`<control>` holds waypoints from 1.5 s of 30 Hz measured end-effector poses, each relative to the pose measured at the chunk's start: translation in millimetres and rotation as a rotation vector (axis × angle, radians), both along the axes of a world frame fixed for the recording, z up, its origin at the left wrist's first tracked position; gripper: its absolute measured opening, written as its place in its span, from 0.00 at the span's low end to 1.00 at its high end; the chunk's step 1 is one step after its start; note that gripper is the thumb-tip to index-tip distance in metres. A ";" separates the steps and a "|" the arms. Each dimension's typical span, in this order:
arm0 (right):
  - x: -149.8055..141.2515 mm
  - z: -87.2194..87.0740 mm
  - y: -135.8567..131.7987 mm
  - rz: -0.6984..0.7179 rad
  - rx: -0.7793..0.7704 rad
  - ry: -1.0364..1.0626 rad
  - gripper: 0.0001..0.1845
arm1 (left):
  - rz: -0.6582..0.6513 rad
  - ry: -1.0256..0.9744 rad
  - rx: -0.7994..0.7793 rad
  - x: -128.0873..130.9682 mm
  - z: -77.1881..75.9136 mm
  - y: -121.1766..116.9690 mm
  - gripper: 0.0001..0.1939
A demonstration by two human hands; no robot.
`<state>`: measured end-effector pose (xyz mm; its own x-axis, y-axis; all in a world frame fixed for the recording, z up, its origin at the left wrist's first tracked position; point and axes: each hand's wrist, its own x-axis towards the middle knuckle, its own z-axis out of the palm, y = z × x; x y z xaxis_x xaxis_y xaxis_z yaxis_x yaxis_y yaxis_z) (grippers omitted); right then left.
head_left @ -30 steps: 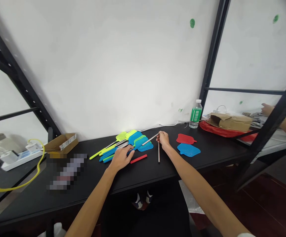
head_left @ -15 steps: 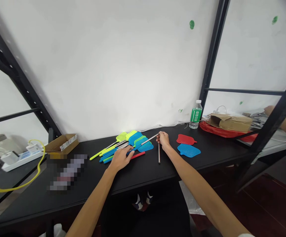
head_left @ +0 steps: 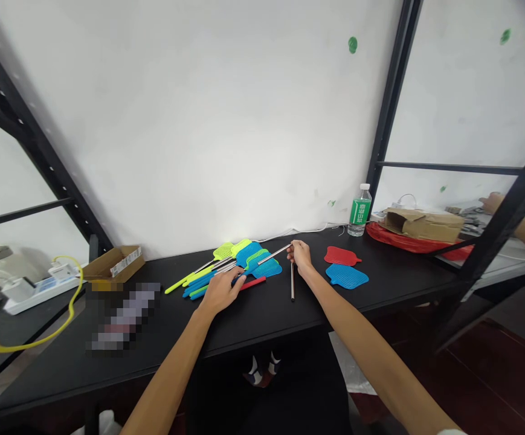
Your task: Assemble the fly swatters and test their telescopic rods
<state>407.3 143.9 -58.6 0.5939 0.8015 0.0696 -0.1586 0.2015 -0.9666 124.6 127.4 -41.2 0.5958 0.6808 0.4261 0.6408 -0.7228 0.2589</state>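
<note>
My left hand (head_left: pixel 223 291) is closed with thumb and fingers on the narrow end of a blue fly swatter head (head_left: pixel 254 266), above the pile. In my right hand (head_left: pixel 300 254), a slim silver rod (head_left: pixel 275 254) is pinched at one end; its other end points down-left at the blue head. Whether they touch, I cannot tell. Under my left hand lies a pile of fly swatters (head_left: pixel 201 279) with yellow, green and blue parts. A red handle (head_left: pixel 254 283) rests beside my left fingers, partly hidden. Another silver rod (head_left: pixel 292 285) lies below my right hand.
Right of my right arm lie a red swatter head (head_left: pixel 341 255) and a blue one (head_left: pixel 348 276). A water bottle (head_left: pixel 360 211) stands near the wall. An open cardboard box (head_left: pixel 124 264) and a power strip (head_left: pixel 45 293) are at left. Another person's hand shows at far right.
The blue swatter head in my left hand has turned and shows narrower. The silver rod in my right hand has shifted slightly left toward it. The red handle has slid slightly left and up.
</note>
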 end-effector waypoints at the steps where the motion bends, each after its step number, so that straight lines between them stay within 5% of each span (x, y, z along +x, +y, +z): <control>1: 0.4 -0.3 0.5 0.001 0.005 -0.002 0.06 | 0.001 0.002 0.006 0.0 -0.3 0.3 0.21; 45: 3.7 -1.6 -0.6 0.019 0.099 -0.050 0.15 | 0.040 -0.010 0.053 -3.4 -3.5 4.4 0.19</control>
